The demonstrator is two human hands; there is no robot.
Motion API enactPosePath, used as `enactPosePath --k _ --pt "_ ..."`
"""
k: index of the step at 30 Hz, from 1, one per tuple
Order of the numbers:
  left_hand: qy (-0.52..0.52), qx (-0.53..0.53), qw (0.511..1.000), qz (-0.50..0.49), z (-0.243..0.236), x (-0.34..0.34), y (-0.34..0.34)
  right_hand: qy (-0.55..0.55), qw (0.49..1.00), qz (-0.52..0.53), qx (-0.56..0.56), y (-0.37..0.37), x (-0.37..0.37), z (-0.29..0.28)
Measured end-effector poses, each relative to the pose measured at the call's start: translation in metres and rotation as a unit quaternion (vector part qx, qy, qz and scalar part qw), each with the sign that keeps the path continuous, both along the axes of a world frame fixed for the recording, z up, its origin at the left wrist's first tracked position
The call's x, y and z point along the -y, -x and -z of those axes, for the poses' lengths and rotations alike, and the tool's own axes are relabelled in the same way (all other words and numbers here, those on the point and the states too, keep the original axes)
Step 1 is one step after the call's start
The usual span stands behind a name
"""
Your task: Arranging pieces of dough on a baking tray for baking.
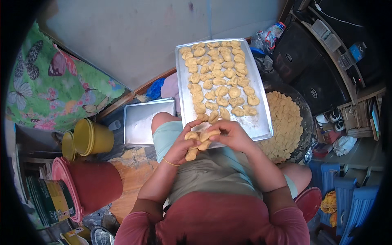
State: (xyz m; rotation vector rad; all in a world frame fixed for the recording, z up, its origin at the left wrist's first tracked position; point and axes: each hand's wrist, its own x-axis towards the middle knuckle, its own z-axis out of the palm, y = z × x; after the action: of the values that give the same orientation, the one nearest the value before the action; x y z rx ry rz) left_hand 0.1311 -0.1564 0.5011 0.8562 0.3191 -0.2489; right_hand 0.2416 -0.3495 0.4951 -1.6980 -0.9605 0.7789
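Observation:
My left hand is closed around several pieces of yellowish dough, held over the near edge of a metal baking tray. Thumb and fingers of my right hand pinch a piece of the same dough against those in the left. The tray rests in front of me, partly over my lap. Rows of twisted dough pieces cover most of it, while its near right part is bare metal. Right of the tray, a wide dark basin holds a heap of similar dough pieces.
A second metal tray lies to the left. Yellow buckets and a lidded red bucket stand further left. Black speakers and a shelf are at the right, with blue plastic furniture below. A wall closes off the far side.

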Motion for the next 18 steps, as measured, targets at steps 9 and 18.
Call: enactPosePath --k 9,18 --pt "-0.005 -0.007 0.987 -0.162 0.032 -0.021 0.023 0.097 0.899 0.141 0.404 0.027 -0.028 0.021" --pt "-0.025 0.014 0.996 -0.08 -0.003 0.019 0.006 -0.072 0.984 0.156 0.038 0.031 0.006 0.008"
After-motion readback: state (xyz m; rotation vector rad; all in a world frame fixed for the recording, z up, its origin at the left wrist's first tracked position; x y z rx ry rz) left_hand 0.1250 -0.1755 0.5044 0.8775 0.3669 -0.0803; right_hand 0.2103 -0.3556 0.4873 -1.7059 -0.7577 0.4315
